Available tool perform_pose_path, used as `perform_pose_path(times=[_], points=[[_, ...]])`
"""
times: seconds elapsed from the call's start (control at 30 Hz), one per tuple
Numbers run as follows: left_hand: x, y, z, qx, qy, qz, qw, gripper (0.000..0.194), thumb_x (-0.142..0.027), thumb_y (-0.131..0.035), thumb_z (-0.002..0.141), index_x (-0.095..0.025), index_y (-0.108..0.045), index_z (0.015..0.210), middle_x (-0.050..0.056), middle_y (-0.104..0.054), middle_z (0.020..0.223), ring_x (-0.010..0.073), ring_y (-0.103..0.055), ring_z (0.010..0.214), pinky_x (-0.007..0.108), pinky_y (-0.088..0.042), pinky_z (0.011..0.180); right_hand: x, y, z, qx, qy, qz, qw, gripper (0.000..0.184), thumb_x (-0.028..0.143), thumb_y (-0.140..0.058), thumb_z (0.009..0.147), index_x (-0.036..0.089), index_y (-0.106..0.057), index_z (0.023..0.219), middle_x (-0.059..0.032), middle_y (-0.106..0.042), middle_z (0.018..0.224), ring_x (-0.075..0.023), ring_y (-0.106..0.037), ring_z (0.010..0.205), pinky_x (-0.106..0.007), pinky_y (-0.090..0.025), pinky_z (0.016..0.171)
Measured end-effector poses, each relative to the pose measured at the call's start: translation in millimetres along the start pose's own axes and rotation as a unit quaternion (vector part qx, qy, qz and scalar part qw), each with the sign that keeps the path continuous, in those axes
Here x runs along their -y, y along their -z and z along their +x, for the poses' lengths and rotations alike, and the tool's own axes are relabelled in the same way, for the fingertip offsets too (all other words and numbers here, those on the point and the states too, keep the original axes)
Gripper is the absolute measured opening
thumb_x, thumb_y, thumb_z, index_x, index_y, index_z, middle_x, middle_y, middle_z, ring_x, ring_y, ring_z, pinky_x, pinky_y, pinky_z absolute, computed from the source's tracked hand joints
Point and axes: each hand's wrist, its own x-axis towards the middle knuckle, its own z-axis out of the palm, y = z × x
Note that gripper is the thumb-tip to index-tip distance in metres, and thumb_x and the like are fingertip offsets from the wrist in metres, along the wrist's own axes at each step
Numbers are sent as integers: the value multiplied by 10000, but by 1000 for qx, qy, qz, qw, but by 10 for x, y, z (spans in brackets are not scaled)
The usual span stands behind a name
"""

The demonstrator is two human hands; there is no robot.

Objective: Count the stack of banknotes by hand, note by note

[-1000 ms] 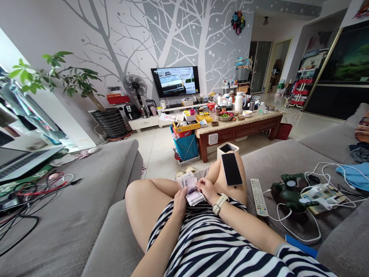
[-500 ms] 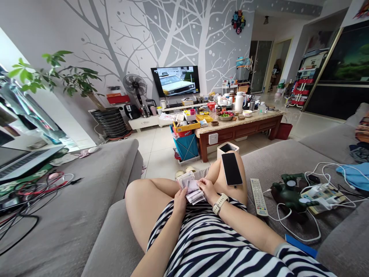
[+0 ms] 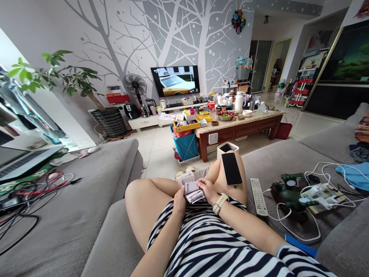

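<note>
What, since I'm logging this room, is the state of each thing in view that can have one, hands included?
Banknotes: stacked, lower edges splayed
Left hand: closed on the banknotes
Right hand: pinching the banknotes
Phone: face up, screen dark
Watch: strapped on
Remote: buttons up
Television: on
Laptop: open
Bin: open-topped
Fan: upright; cannot tell whether running

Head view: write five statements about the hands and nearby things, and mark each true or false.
1. The left hand and right hand both hold banknotes. True.
2. The phone lies on the table. False: the phone rests on the right leg.
3. The watch is on the left arm. False: the watch is on the right arm.
4. The remote lies on the sofa. True.
5. The television is off. False: the television shows a car.
</note>
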Motion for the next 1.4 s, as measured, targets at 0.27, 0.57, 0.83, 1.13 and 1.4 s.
perform_pose_path(times=[0.27, 0.57, 0.83, 1.13, 1.4], points=[[5, 24, 18, -3, -14, 10, 1000, 289, -459, -659, 681, -171, -664, 667, 49, -683, 653, 224, -600, 675, 295, -476, 620, 8, 7, 8, -2, 7, 5, 1000, 281, 450, -685, 682, 197, -565, 667, 54, -425, 561, -119, -358, 540, -251, -301, 532], [70, 19, 57, -8, -7, 1, 1000, 310, -470, -645, 681, -162, -677, 695, 46, -681, 659, 206, -600, 658, 288, -474, 629, 13, 1, -3, 2, -4, 11, 1000, 289, 463, -667, 678, 201, -549, 643, 53, -413, 534, -116, -342, 513, -251, -284, 501], [93, 16, 67, -11, 3, -8, 1000, 316, -483, -651, 668, -167, -662, 687, 30, -666, 630, 204, -601, 626, 302, -479, 612, 3, 8, 11, 5, -10, 12, 1000, 304, 473, -673, 677, 207, -532, 636, 62, -396, 515, -111, -331, 491, -250, -275, 487], [84, 16, 81, -21, -6, 7, 1000, 421, -530, -663, 634, -122, -700, 729, 79, -704, 677, 260, -639, 712, 361, -495, 694, -53, 13, 41, 17, -8, 0, 1000, 364, 551, -628, 733, 200, -577, 650, 43, -470, 450, -117, -366, 443, -251, -258, 475], [103, 24, 84, -7, 0, -12, 1000, 385, -483, -691, 631, -126, -707, 774, 89, -734, 711, 287, -676, 781, 386, -517, 758, -33, 17, 36, -1, 2, -11, 1000, 351, 486, -724, 676, 209, -517, 618, 46, -501, 503, -124, -413, 495, -262, -328, 528]])
